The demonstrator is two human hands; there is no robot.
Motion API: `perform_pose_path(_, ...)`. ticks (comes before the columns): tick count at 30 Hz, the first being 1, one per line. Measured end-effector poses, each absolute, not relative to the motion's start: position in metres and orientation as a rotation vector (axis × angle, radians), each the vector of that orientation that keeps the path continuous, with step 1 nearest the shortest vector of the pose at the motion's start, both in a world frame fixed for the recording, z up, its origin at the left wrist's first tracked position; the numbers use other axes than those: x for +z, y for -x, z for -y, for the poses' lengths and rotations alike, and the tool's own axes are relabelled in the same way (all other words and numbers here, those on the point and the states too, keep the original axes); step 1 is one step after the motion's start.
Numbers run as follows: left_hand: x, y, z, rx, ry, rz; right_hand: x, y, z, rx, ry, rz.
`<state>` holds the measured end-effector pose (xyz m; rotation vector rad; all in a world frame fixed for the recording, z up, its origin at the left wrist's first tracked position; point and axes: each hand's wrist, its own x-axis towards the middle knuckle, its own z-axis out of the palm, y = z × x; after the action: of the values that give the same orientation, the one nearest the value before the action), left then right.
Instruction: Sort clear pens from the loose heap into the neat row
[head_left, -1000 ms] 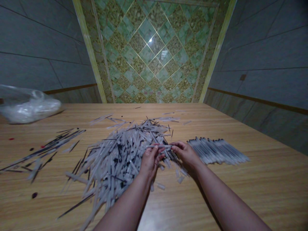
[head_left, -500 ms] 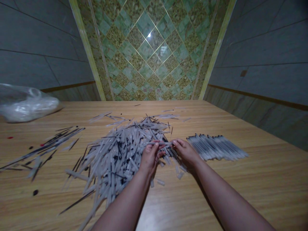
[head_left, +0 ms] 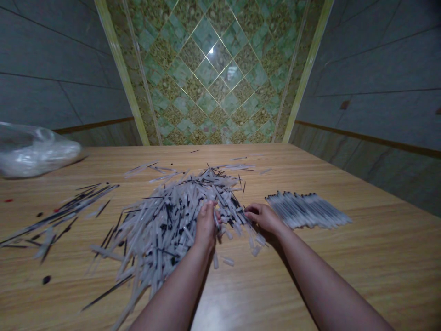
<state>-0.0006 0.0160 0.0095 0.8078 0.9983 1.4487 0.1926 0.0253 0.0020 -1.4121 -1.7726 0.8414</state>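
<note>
Left grip (head_left: 206, 224) holds a pen (head_left: 216, 219); right grip (head_left: 264, 218) (contents unclear) sits beside the pile (head_left: 172, 207).

Table (head_left: 372, 262): pale wood grain, below the left hand (head_left: 206, 223) and right hand (head_left: 264, 217)
Heap of clear tubes and dark sticks (head_left: 181, 197): beneath and left of the left hand
Row of dark-tipped pens (head_left: 306, 210): just right of the right hand
Short clear tube (head_left: 228, 261): nearer than the left hand
Plastic bag (head_left: 41, 154): well left, farther than the hands

dim light; glare spots on tiled wall (head_left: 220, 69); sheen on table (head_left: 241, 294).
</note>
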Motion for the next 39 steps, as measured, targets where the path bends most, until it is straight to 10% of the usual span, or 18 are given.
perform_pose_path(12,0.007,-0.004,-0.016,1.283,-1.01,-1.082,-0.001,-0.166,-0.01,0.537,1.508,2.001)
perform_pose_path(39,0.011,-0.008,-0.005,1.182,-1.48,-1.02,0.01,-0.197,-0.031,1.146,1.037,1.227)
